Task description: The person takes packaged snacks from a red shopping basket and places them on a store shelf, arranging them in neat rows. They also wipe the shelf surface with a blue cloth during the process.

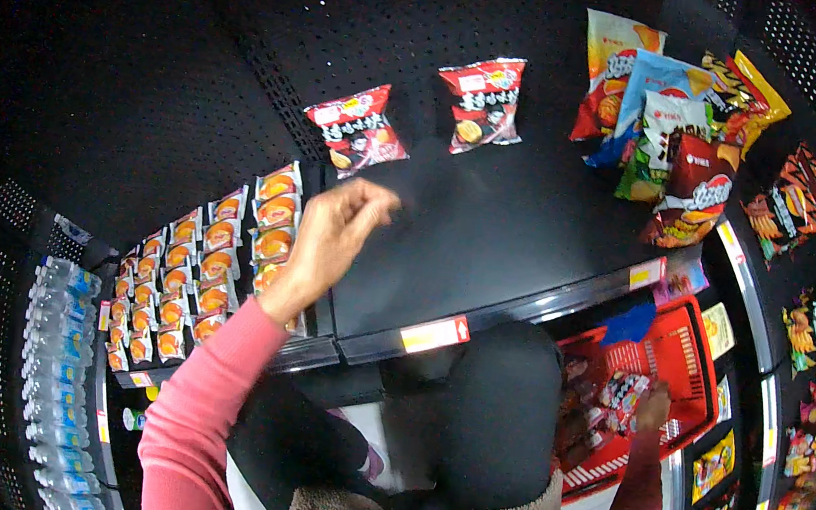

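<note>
My left hand is raised over the black shelf, its fingers curled together with nothing visible in them. Just beyond its fingertips stands a red and white snack bag. A second bag of the same kind is upright to its right, apart from it. Lower right, my right hand reaches into a red plastic shopping basket. Its fingers are at the edge of a red and white snack bag and appear to grip it; shadow obscures the fingertips. More packets lie dimly visible in the basket.
Rows of packaged round buns adjoin the shelf at left, with water bottles farther left. Several larger chip bags cluster at back right. A price-tag rail edges the shelf. More snack shelves line the right side.
</note>
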A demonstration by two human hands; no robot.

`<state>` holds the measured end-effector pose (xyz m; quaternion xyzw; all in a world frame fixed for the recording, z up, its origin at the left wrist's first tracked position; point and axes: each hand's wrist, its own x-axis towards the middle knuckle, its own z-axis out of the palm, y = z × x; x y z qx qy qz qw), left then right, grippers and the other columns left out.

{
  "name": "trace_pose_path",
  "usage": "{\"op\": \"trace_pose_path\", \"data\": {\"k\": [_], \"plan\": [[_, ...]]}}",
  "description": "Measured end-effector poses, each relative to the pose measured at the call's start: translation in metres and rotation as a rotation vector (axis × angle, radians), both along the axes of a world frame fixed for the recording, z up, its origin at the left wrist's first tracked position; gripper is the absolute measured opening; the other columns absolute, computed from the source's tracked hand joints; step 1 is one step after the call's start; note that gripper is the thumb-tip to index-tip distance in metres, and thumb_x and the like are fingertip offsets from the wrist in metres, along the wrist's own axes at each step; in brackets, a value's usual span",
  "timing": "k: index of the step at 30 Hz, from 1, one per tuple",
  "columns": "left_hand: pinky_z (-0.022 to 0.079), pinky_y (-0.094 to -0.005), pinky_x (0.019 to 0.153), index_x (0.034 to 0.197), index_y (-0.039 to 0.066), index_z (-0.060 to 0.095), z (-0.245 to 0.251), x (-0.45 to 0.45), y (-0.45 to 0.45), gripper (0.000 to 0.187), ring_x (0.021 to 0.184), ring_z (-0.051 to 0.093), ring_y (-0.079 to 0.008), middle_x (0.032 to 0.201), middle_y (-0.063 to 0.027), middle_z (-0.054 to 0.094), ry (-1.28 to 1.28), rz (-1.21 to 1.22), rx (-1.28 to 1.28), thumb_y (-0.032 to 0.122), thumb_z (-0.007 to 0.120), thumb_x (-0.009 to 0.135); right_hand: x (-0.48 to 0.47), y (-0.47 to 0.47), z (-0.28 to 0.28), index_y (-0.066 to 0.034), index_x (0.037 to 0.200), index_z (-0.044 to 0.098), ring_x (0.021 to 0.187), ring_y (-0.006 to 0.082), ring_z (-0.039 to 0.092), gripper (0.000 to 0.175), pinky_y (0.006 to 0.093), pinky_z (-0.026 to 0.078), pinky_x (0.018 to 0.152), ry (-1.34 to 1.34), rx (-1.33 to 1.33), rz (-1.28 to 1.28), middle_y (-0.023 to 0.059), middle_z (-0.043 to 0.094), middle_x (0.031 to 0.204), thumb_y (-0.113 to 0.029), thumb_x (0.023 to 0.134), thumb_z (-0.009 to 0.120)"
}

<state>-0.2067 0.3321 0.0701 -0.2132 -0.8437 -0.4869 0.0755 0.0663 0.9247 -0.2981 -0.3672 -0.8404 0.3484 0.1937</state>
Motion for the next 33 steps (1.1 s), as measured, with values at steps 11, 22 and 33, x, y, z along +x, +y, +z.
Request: {"op": "trace_pose_path", "data": {"k": [11,22,33], "plan": [[0.046,-0.0453,0.11,0.132,0.003,0.065,0.004,-0.138,-0.068,0.04,0.127,0.058,-0.0364,0.134,-0.0165,0.066,0.61,0.481,-0.672,0.01,0.068,0.093,0.02,-0.001,-0.023,-0.0029,0.115,0.066,0.097,0.039,0.07,0.038,0.0462,0.058,0.077,-0.394,0.424,0.188,0.0222,0.07,0.102,-0.037,0.097,0.064],[0.053,-0.036,0.086,0.103,0.002,0.077,0.015,-0.102,-0.07,0.014,0.094,0.07,-0.0278,0.101,-0.0132,0.07,0.572,0.299,-0.501,0.011,0.068,0.098,0.024,-0.056,0.098,-0.0044,0.108,0.071,0.097,0.0433,0.07,0.022,0.0499,0.056,0.084,0.045,0.351,0.259,0.0217,0.073,0.105,-0.024,0.097,0.067],[0.057,-0.027,0.067,0.109,0.004,0.078,0.043,0.036,0.102,0.017,0.085,0.069,-0.0169,0.1,-0.0092,0.069,0.593,-0.229,-0.154,0.001,0.072,0.093,-0.058,-0.17,0.357,-0.0091,0.133,0.068,0.11,0.0193,0.063,0.042,0.0322,0.056,0.085,0.55,0.094,0.473,0.0094,0.066,0.123,-0.017,0.093,0.078]]}}
